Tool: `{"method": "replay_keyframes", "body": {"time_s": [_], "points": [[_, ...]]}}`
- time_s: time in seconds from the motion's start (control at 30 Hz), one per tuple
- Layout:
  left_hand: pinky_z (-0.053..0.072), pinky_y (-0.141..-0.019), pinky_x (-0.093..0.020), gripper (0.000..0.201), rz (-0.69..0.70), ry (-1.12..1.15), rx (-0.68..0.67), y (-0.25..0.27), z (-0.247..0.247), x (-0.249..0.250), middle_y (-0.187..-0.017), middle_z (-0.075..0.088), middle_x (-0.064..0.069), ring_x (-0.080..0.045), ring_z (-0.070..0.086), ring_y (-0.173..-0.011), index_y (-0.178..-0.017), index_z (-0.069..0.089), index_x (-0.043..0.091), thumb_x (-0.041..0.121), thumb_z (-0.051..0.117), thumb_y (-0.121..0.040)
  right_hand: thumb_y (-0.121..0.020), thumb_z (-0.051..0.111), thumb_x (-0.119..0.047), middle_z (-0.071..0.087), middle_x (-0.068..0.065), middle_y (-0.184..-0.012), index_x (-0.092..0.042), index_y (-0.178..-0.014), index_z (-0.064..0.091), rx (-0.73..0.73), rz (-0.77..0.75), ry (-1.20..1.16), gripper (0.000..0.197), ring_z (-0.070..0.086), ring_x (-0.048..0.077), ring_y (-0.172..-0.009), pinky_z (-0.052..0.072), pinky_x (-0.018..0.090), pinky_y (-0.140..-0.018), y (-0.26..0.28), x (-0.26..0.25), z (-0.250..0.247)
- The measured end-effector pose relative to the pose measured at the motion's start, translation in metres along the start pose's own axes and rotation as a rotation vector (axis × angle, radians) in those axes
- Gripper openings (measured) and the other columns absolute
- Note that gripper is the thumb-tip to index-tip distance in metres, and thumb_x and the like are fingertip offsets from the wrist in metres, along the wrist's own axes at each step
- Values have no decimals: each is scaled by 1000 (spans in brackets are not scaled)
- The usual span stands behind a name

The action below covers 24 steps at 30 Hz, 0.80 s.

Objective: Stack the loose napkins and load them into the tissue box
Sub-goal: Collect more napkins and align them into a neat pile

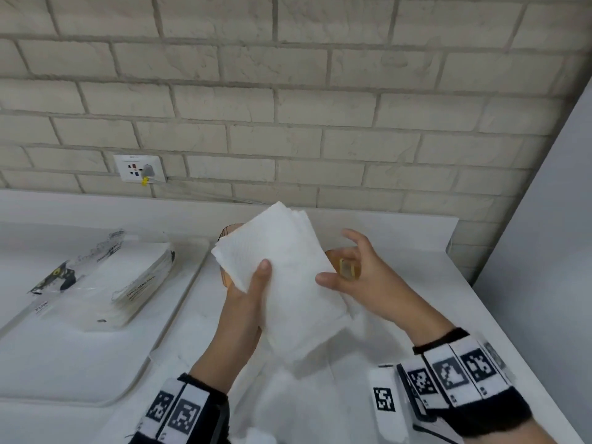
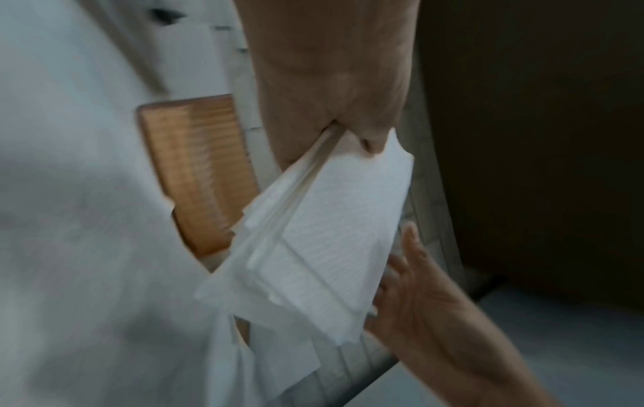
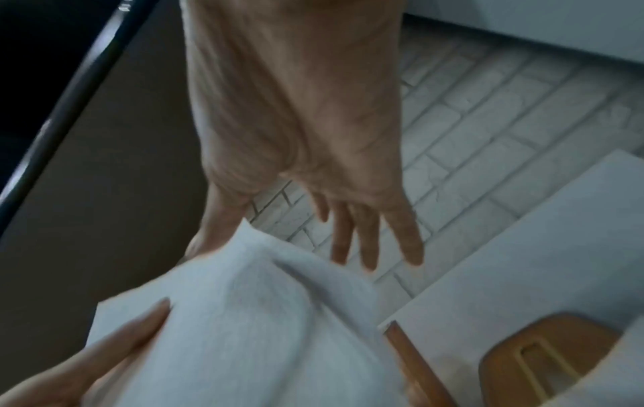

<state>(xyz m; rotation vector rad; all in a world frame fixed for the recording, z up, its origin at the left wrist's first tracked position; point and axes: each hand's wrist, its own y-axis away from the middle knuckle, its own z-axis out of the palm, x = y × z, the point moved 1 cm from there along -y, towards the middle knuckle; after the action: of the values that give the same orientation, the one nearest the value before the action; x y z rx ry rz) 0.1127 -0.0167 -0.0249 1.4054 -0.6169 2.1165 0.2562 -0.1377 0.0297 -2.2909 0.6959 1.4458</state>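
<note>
Nearest me, loose white napkins [image 1: 282, 408] lie crumpled and soft on the front edge of the white countertop [image 1: 400, 238], between my two wrists with their black-and-white coded bands. Just above them my left hand [image 1: 246, 302] grips a stack of napkins [image 1: 288, 277], thumb pressed on the top sheet and fingers curled underneath; the sheets are rectangular, faintly embossed, and their edges are fanned rather than flush (the left wrist view shows the layers splayed at the corners). The stack is lifted off the counter and tilted, its far corner pointing toward the wall. My right hand [image 1: 362, 274] sits just beside the stack's right edge, fingers spread and relaxed, thumb tip near or on the paper; it has hold of nothing. Behind the stack and mostly hidden by it is the wooden tissue box [image 1: 226, 277], warm brown with rounded corners, and behind my right hand its slotted wooden lid [image 3: 543, 366] lies flat. Toward the left edge, a pile of plastic-wrapped packs [image 1: 105, 277] rests on a white tray [image 1: 96, 373]. Farthest back stands a pale brick wall [image 1: 288, 91] with a socket plate [image 1: 139, 168].
</note>
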Motion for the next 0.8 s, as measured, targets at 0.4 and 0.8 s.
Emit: {"method": "replay_keyframes", "body": {"time_s": [0.4, 0.8], "points": [[51, -94, -44, 45, 2, 303, -35, 4, 12, 10, -130, 61, -10, -27, 59, -119, -135, 47, 12, 37, 39, -99, -53, 87, -40, 70, -9, -111, -24, -123, 56, -208, 189, -449, 78, 65, 13, -105, 51, 37, -94, 11, 47, 26], [58, -78, -35, 65, -271, -78, -245, -9, -47, 5, -118, 68, -7, -25, 67, -105, -126, 56, 16, 25, 80, -67, -76, 69, -17, 73, -5, -104, -22, -114, 60, -158, 163, -558, 39, 68, 15, -99, 55, 30, -80, -5, 51, 8]]}}
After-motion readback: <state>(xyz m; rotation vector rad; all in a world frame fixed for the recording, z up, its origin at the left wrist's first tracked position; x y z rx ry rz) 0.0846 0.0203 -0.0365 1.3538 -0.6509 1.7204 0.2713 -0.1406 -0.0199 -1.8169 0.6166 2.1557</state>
